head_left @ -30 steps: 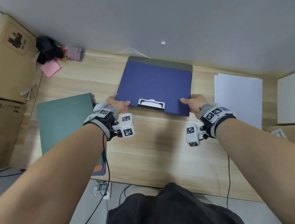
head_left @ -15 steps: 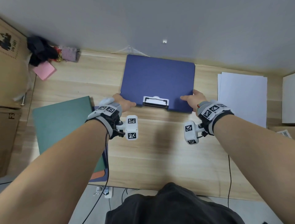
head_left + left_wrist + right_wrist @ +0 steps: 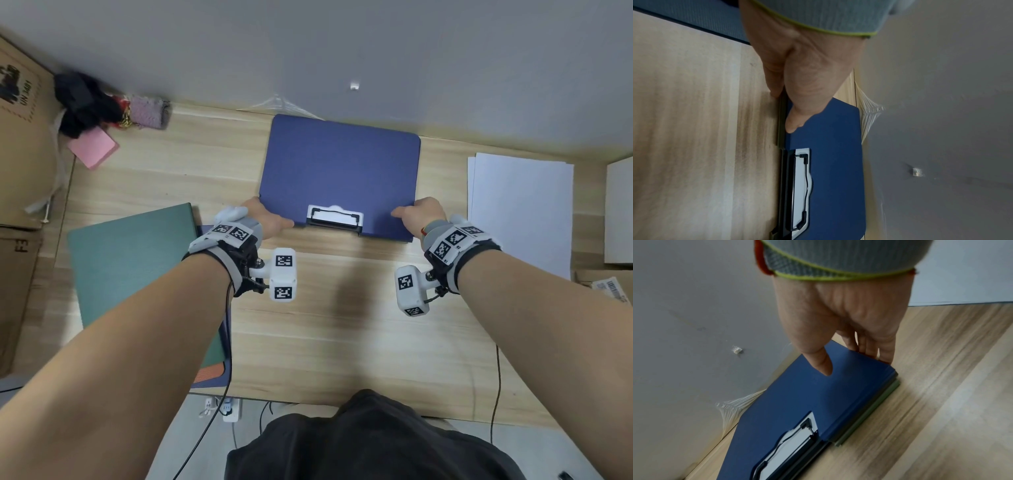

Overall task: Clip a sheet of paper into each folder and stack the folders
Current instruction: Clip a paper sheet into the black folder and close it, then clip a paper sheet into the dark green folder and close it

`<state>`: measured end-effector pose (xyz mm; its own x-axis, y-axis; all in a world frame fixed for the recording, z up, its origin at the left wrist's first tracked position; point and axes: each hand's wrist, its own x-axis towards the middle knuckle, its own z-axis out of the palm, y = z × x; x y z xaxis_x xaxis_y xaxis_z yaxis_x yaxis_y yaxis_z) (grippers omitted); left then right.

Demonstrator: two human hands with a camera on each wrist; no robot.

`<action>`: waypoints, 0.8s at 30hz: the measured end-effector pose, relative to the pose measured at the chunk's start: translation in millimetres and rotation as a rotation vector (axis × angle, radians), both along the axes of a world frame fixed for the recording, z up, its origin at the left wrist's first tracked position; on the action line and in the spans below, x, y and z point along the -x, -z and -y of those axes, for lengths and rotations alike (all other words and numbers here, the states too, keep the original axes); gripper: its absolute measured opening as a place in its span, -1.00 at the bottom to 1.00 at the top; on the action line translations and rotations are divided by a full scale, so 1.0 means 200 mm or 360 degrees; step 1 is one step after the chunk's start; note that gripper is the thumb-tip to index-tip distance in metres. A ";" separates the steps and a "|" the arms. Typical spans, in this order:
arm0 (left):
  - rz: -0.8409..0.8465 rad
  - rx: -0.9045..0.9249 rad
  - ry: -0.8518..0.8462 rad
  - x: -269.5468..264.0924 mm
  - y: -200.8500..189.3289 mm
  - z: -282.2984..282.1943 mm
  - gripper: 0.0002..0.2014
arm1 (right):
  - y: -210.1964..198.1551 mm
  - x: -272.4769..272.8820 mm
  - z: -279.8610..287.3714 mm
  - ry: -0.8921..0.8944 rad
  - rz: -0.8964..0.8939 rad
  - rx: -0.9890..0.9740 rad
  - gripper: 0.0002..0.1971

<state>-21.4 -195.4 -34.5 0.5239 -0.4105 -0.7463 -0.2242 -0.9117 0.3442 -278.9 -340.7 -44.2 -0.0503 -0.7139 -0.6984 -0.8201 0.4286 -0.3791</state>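
A blue folder (image 3: 339,171) lies flat at the back middle of the table, its white-and-black clip (image 3: 334,217) on the near edge. It sits squarely on a green folder (image 3: 869,417), which shows only as a thin edge beneath. My left hand (image 3: 263,217) grips the near left corner, thumb on the blue folder (image 3: 828,129) and fingers down at the edge of the green folder (image 3: 781,129). My right hand (image 3: 416,214) grips the near right corner, thumb on the blue folder (image 3: 797,402) and fingers down its right side.
Loose white sheets (image 3: 520,209) lie stacked to the right, a white box (image 3: 620,212) beyond them. Another green folder (image 3: 137,274) lies at the left on more folders (image 3: 212,373). Cardboard boxes (image 3: 20,137) and small clutter (image 3: 92,149) fill the far left. A wall runs behind the table.
Both hands slid the blue folder away from me. The green strip that showed along its far edge is now covered, and the two folders line up.
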 end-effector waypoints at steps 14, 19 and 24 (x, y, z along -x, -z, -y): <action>0.0397 -0.0065 -0.0042 -0.12 -0.18 -0.21 -0.06 | -0.28 -0.24 -0.13 -0.0084 0.0209 0.0193 -0.42; 0.0528 -0.0338 -0.0154 -0.21 -0.20 -0.48 -0.17 | -0.33 -0.50 -0.34 -0.0351 0.0561 -0.0192 -0.78; 0.0451 -0.0603 -0.0187 -0.26 -0.19 -0.81 -0.02 | -0.29 -0.66 -0.62 -0.0663 0.0592 -0.0440 -0.77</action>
